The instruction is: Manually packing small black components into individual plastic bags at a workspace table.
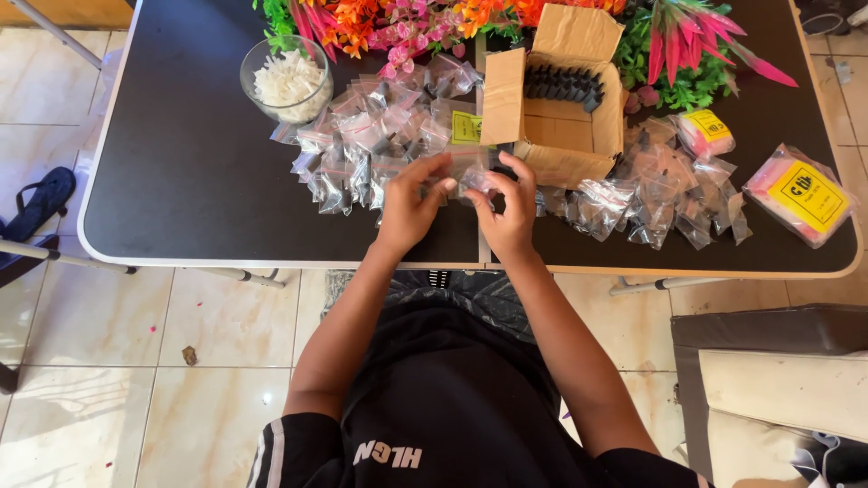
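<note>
My left hand (411,203) and my right hand (508,210) meet over the middle of the dark table (190,172), both pinching one small clear plastic bag (467,176) between their fingertips. Just left of the hands lies a heap of small clear bags with dark pieces inside (375,136). An open cardboard box (561,99) with a row of black parts stands right behind my right hand. A second heap of small clear bags (655,194) lies to the right of the box.
A glass bowl of white pieces (287,79) stands at the back left. Artificial flowers (506,18) line the far edge. Two pink packets with yellow labels (803,194) lie at the right. A sandal (41,203) lies on the tiled floor at left, a cushioned seat (768,361) at lower right.
</note>
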